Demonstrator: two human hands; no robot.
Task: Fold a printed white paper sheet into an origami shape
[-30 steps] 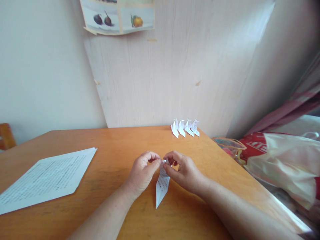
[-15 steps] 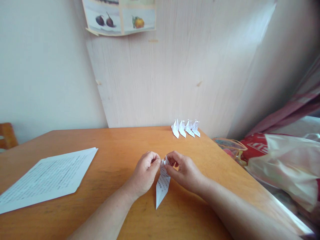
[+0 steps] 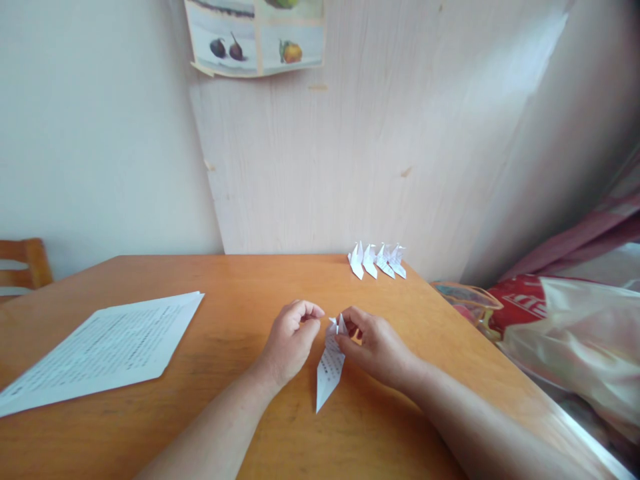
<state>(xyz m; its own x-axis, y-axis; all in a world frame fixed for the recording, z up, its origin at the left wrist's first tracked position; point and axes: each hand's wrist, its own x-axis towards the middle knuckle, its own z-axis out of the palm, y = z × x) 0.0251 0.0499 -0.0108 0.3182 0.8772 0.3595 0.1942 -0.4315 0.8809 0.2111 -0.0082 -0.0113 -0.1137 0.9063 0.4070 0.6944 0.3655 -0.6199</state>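
A narrow folded piece of printed white paper (image 3: pixel 329 371) lies on the orange wooden table (image 3: pixel 240 287), pointing toward me. My right hand (image 3: pixel 375 347) pinches its upper end. My left hand (image 3: pixel 289 341) sits just left of that end with fingers curled, a small gap between it and the paper. Several small finished folded paper figures (image 3: pixel 378 259) stand in a row at the table's far right corner.
A stack of printed sheets (image 3: pixel 100 347) lies on the left of the table. A wooden panel (image 3: pixel 350 147) leans against the wall behind. Plastic bags (image 3: pixel 565 333) crowd the right edge. A wooden chair back (image 3: pixel 25 260) shows at far left.
My left hand has let go of the paper's top and drawn slightly left. The right hand keeps its pinch. The camera has shifted a little.
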